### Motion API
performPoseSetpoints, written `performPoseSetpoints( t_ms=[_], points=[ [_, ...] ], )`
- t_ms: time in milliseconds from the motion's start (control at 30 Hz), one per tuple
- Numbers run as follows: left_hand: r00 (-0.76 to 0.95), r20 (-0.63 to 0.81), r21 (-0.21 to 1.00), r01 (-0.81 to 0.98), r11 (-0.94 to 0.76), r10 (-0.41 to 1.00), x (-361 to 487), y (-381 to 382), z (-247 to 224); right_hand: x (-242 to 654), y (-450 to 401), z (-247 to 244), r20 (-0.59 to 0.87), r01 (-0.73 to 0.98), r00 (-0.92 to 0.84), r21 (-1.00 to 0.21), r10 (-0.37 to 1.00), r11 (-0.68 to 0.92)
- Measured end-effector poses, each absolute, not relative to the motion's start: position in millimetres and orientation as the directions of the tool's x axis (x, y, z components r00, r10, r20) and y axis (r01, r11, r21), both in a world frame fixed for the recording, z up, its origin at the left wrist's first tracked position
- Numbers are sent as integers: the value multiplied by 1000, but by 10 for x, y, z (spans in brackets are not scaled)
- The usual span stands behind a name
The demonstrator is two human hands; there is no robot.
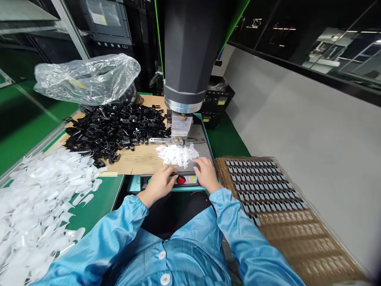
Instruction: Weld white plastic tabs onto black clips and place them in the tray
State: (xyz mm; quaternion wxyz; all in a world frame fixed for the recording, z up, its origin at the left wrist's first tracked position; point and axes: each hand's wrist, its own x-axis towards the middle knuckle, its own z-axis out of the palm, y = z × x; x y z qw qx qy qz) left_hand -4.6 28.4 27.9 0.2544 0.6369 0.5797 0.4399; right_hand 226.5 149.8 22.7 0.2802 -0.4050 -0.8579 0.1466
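A small heap of thin white plastic pieces lies on the grey machine base, below the metal fixture. My left hand is over the base's front edge, just below the heap and left of the red button. Its fingers are curled, with a gap between thumb and forefinger and nothing visible in them. At the heap's lower right is my right hand, thumb and forefinger apart, with no piece visible between them. Whether its fingertips touch the heap, I cannot tell.
A dark machine head hangs above the fixture. Black plastic parts are piled on cardboard at left, beside a clear plastic bag. Loose white pieces cover the near left. At right, a brown tray carries rows of parts.
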Motion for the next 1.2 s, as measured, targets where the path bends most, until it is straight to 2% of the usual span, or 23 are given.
performPoseSetpoints(
  t_ms=[100, 200, 267, 367, 567, 700, 933, 1100, 1200],
  points=[
    [-1, 308, 661, 719, -213, 951, -90, 569, 300, 2039, 1595, 139, 337, 602, -560, -462, 757, 651],
    [70, 295, 434, 879, -199, 953, -79, 804, 298, 1943, 1632, 44, 349, 626, -520, -465, 779, 626],
    [119, 266, 302, 932, -200, 957, -60, 908, 297, 1909, 1645, -13, 367, 655, -475, -459, 800, 600],
    [160, 227, 204, 957, -207, 961, -43, 992, 307, 1869, 1664, -81, 382, 685, -440, -442, 812, 579],
    [174, 213, 194, 957, -217, 961, -74, 1088, 359, 1838, 1685, -156, 381, 686, -392, -485, 837, 542],
    [193, 193, 207, 950, -233, 962, -120, 1154, 393, 1879, 1680, -149, 390, 627, -365, -569, 846, 533],
    [235, 152, 151, 954, -257, 960, -178, 1239, 427, 1946, 1689, -98, 381, 476, -286, -740, 879, 476],
    [297, 117, 96, 946, -308, 948, -179, 1261, 520, 1965, 1683, -92, 410, 421, -250, -770, 877, 480],
    [307, 106, 111, 941, -318, 946, -191, 1266, 582, 1974, 1657, -77, 407, 413, -255, -774, 877, 480]
  ],
)
